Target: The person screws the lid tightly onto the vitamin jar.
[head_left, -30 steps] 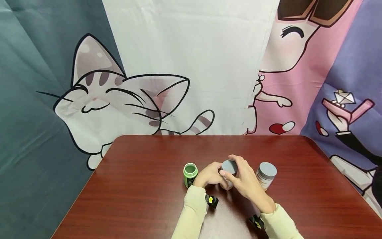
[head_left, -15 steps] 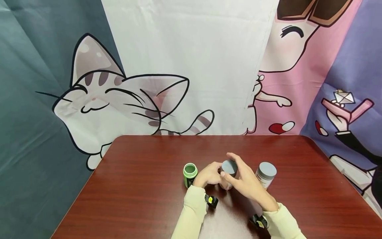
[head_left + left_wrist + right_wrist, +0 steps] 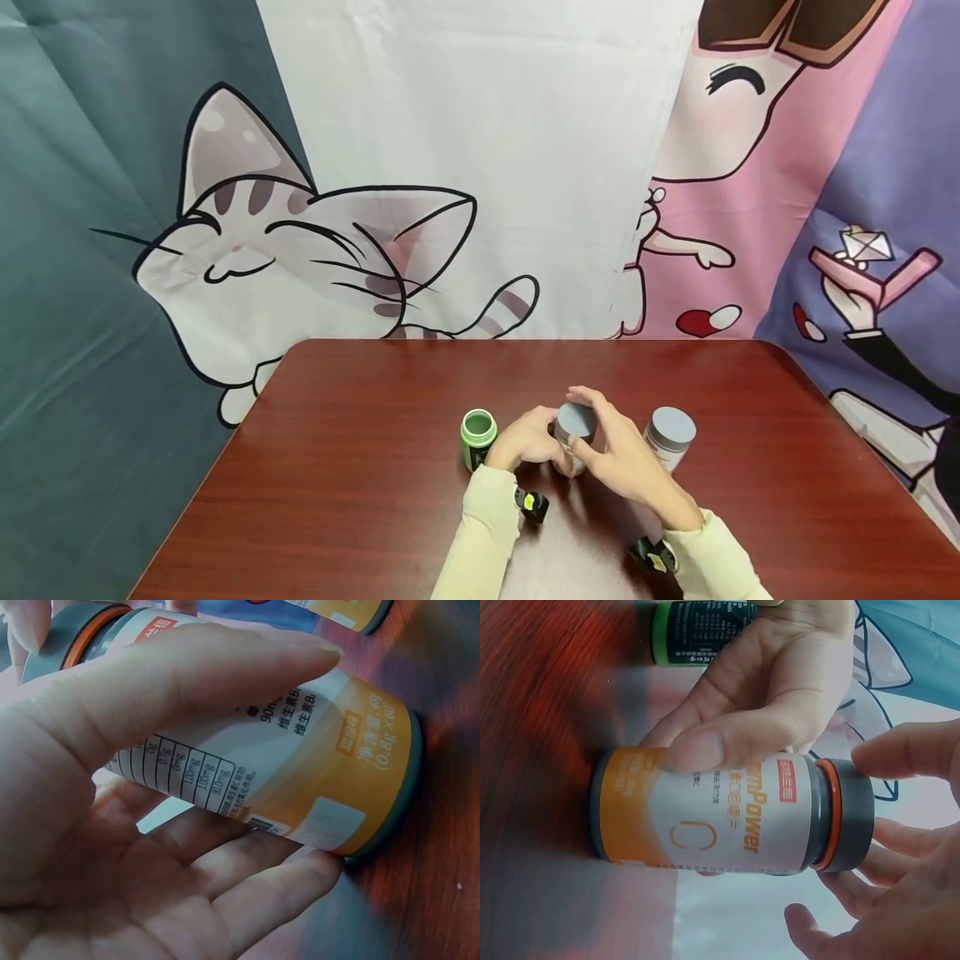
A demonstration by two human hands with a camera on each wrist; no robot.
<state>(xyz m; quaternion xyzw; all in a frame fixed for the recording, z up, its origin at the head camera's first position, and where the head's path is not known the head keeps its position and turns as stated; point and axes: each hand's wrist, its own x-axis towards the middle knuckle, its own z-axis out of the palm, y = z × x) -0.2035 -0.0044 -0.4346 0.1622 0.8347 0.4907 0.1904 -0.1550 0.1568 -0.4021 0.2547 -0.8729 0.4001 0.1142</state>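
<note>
A pill bottle (image 3: 735, 814) with a white and orange label stands in the middle of the table, between my hands. My left hand (image 3: 528, 437) grips its body low down, the thumb lying across the label in the right wrist view. My right hand (image 3: 626, 462) holds the grey cap (image 3: 853, 814), with thumb and fingertips on opposite sides of its edge. An orange ring (image 3: 826, 814) shows between cap and bottle. Close to the left wrist stands a green bottle (image 3: 478, 446), its mouth uncovered.
Another bottle with a grey cap (image 3: 670, 433) stands just right of my right hand. The dark red tabletop (image 3: 337, 467) has rounded far corners. Behind it hangs a cartoon-printed cloth (image 3: 487, 150).
My right thumb and fingers have shifted around the cap, with the thumb now farther right and the wrist slightly turned. The left hand and the bottles keep their places.
</note>
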